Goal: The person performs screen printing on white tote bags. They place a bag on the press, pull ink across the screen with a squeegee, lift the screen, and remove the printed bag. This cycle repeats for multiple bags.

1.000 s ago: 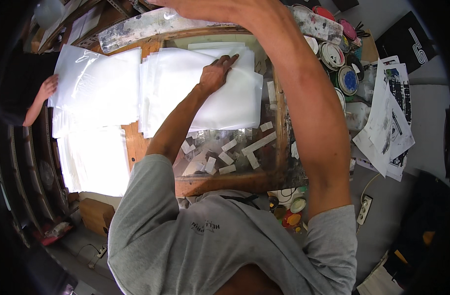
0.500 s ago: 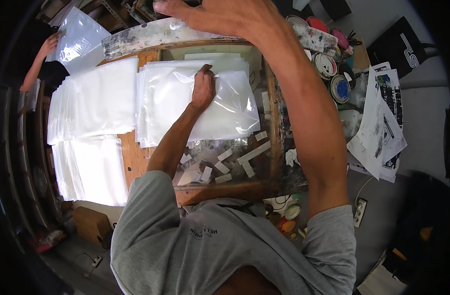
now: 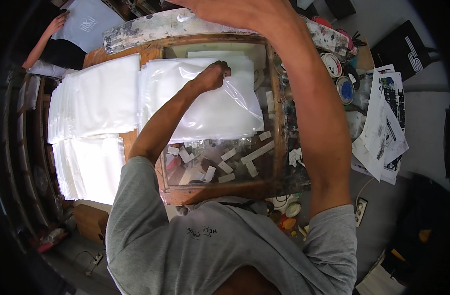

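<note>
My left hand (image 3: 212, 77) is closed, its fingers pinching the top sheet of a pile of clear plastic bags (image 3: 185, 115). Creases run across the plastic from my fingers toward the right corner. This pile lies on a glass panel (image 3: 259, 54) set in a wooden frame. My right arm reaches up to the far side, where my right hand (image 3: 225, 11) lies over a long paint-stained board (image 3: 151, 32). The top edge of the picture cuts off its fingers, so their grip is hidden.
More plastic bags (image 3: 94, 98) are stacked at the left. White blocks (image 3: 226, 167) show under the glass. Paint tins (image 3: 344, 89) and printed papers (image 3: 377, 132) lie at the right. At the far left, another person's hand (image 3: 58, 22) holds a printed bag (image 3: 87, 24).
My left hand has moved right and slightly away, and more creases show in the plastic beside it. My right hand has slid farther up out of the picture. The other person's bag has shifted.
</note>
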`<state>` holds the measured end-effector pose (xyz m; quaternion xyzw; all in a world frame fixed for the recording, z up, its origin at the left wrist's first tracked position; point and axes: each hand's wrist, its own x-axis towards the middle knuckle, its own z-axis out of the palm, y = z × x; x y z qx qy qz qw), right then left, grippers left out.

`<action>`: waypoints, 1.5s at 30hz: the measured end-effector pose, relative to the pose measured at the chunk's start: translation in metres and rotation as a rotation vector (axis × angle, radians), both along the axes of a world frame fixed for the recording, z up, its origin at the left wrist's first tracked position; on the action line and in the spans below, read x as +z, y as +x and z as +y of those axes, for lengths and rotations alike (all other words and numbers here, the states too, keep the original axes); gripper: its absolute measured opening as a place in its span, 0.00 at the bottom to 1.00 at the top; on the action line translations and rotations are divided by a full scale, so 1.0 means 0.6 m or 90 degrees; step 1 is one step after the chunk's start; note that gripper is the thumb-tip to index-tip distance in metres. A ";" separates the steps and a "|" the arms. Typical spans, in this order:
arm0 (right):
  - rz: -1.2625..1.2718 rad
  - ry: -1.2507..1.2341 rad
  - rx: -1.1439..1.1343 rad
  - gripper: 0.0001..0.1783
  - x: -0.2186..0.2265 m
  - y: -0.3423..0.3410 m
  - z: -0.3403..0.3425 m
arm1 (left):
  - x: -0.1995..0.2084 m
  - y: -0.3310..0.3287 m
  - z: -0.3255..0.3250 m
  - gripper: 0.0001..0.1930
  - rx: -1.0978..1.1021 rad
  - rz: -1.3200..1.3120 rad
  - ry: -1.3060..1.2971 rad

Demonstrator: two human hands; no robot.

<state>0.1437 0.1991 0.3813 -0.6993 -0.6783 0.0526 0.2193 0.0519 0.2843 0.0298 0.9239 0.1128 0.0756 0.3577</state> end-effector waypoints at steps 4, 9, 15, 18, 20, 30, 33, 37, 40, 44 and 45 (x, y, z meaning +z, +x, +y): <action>0.011 -0.088 -0.003 0.41 0.019 -0.003 -0.001 | 0.041 0.000 -0.003 0.19 -0.040 0.039 -0.020; -0.003 -0.121 -0.061 0.41 0.023 -0.022 0.005 | 0.030 -0.002 -0.005 0.12 -0.064 -0.005 0.149; 0.028 -0.108 -0.017 0.40 0.008 -0.004 0.003 | 0.035 -0.012 -0.022 0.23 0.008 0.048 0.150; 0.030 -0.102 -0.008 0.41 0.015 -0.007 0.002 | 0.034 -0.015 -0.021 0.30 0.084 0.020 0.154; 0.027 -0.095 -0.005 0.42 0.016 -0.007 0.001 | 0.029 -0.013 -0.021 0.34 0.151 -0.023 0.284; 0.002 -0.084 -0.021 0.43 0.013 -0.009 0.002 | -0.042 -0.045 -0.150 0.32 0.238 -0.050 0.386; -0.002 -0.070 -0.005 0.43 0.006 -0.003 0.000 | -0.016 -0.049 -0.137 0.30 0.194 0.086 0.263; 0.027 -0.091 0.016 0.44 0.013 -0.007 -0.005 | -0.035 -0.027 -0.101 0.29 0.310 0.092 0.133; 0.032 -0.088 0.022 0.44 0.012 -0.004 -0.007 | -0.041 0.005 -0.127 0.32 0.390 -0.006 0.294; 0.020 -0.102 -0.035 0.44 0.017 -0.020 -0.008 | -0.073 0.021 -0.123 0.36 0.269 0.033 0.368; 0.017 -0.100 -0.001 0.44 0.016 -0.018 -0.007 | -0.096 0.021 -0.114 0.36 0.262 -0.002 0.342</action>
